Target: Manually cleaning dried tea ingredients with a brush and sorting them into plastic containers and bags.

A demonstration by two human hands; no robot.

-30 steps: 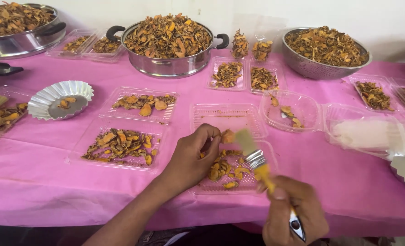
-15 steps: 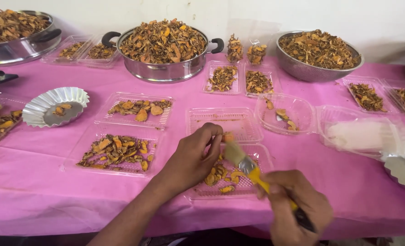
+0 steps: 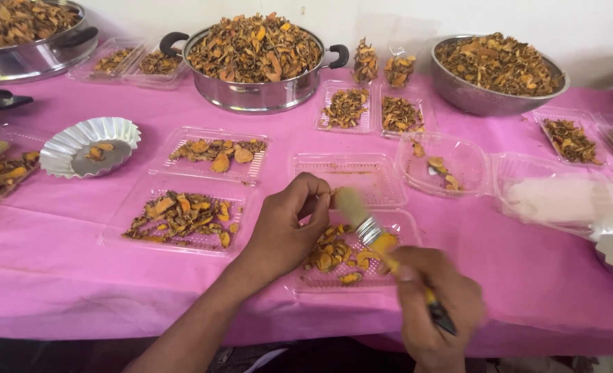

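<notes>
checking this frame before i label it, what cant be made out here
- Head view: the piece pinched in the left hand is hidden by its fingers.
- Head view: the brush and right hand are motion-blurred; the grip is unclear.
- Head view: the steel pan at far left is cut off by the edge.

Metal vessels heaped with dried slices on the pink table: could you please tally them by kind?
Pots with black handles: 2
Bowl without handles: 1
Total: 3
</notes>
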